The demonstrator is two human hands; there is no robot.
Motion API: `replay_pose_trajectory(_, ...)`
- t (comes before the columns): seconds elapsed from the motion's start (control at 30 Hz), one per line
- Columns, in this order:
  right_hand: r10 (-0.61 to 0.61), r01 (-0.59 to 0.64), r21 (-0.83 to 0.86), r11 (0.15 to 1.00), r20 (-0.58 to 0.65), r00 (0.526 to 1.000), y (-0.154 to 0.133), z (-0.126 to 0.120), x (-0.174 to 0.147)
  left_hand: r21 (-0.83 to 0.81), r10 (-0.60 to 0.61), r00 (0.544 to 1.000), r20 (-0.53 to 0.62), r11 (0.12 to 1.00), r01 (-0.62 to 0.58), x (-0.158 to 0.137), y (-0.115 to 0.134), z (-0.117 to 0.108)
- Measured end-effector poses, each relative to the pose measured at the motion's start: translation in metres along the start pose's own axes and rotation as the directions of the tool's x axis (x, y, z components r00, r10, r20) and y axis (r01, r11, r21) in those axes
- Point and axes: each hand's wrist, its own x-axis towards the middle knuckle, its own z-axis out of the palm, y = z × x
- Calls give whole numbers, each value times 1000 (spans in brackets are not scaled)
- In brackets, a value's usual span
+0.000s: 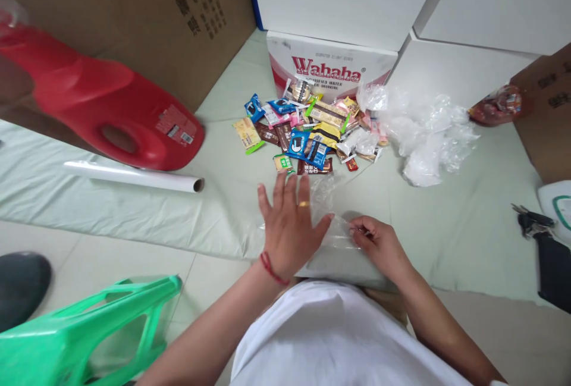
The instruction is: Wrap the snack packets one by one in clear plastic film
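Observation:
A clear plastic bag (328,195) lies crumpled at the near edge of the cloth-covered table. My left hand (289,219) rests over its left part, fingers spread and pointing away from me. At the bag's right corner my right hand (379,244) is closed in a pinch on the thin plastic. Just past my left fingertips is a heap of small wrapped snacks (307,130). Among them are a blue packet (298,143), a yellow packet (248,133) and brown bars (314,166).
Behind the heap stands a Wahaha carton (332,65). Several crumpled clear bags (423,130) are piled to its right. On the left are a red jug (111,106) and a white roll (134,176). A green stool (89,338) stands below, and keys (535,222) lie far right.

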Motion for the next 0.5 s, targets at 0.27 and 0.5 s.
replay_pose_trajectory(0.27,13,-19,-71,997,-83,996,28,-18,-11,-387,-279,845,457,793,471,10,-46,12)
replay_pose_trajectory(0.5,9,5,-204,979,68,998,31,-49,-12,-563,-524,744,414,495,662,-14,-41,14)
